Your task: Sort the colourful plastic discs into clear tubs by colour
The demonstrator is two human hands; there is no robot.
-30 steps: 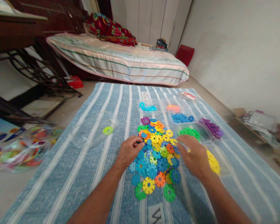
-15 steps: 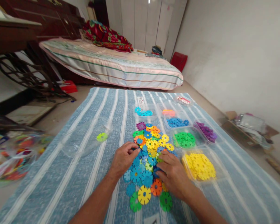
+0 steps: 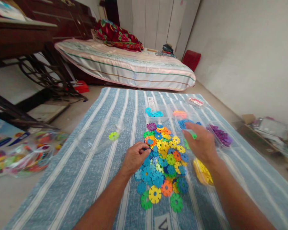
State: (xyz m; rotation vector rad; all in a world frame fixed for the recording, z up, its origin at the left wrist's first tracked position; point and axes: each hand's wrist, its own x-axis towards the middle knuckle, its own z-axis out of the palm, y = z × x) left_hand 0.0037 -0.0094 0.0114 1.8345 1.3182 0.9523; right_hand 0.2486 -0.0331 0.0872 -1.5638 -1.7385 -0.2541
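Observation:
A heap of colourful notched plastic discs (image 3: 163, 145) lies on the striped cloth. At its left edge is my left hand (image 3: 135, 156), thumb and fingers closed together; whatever they may hold is hidden. Over the clear boxes to the right of the heap, my right hand (image 3: 201, 140) appears slightly blurred, with a green notched disc (image 3: 194, 135) between its thumb and fingers. Beneath it, the box of green discs (image 3: 186, 144) is mostly covered. My right forearm partly hides the box of yellow discs (image 3: 203, 172). Blue discs (image 3: 182, 123) show just beyond my fingertips.
Clear boxes hold purple discs (image 3: 219, 135), light-blue discs (image 3: 156, 113) and orange discs (image 3: 180, 113). A clear lid-like sheet with a lime disc (image 3: 113, 136) lies left. Beyond the cloth (image 3: 91, 118) stands a bed (image 3: 124, 70); bags of colourful pieces (image 3: 31, 156) rest on the floor.
My right hand has left the heap and moved up and right over the boxes, with a green disc in its fingers. My left hand stays at the heap's edge. The view has shifted slightly.

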